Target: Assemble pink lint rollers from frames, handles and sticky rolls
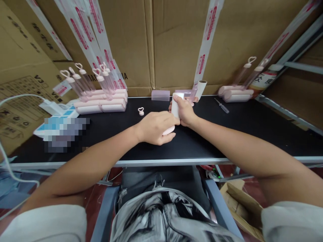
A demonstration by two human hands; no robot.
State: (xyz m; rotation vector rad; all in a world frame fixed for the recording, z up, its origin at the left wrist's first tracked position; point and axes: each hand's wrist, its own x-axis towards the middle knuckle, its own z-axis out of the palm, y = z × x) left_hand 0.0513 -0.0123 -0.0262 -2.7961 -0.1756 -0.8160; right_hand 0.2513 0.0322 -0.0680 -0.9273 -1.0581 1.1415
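Both my hands meet over the black table around a white cylinder (177,106), which looks like the roll of a lint roller and is tilted slightly from upright. My right hand (185,110) is wrapped round its upper part. Just below, my left hand (158,125) is closed on a pale pink rounded piece (169,130), its end showing between thumb and fingers. Whether the pink piece is joined to the roll is hidden by my fingers. A small pink heart-shaped loop cap (141,111) lies left of my hands. Behind my right hand are clear pinkish plastic parts (193,93).
Finished-looking pink rollers (101,102) with clear handles stand at left, with more (236,93) at right near a bottle (267,79). A screwdriver (222,105) lies nearby. A clear pink cover (160,95) and a white tube (201,89) sit at the cardboard wall. A power strip (57,114) is left.
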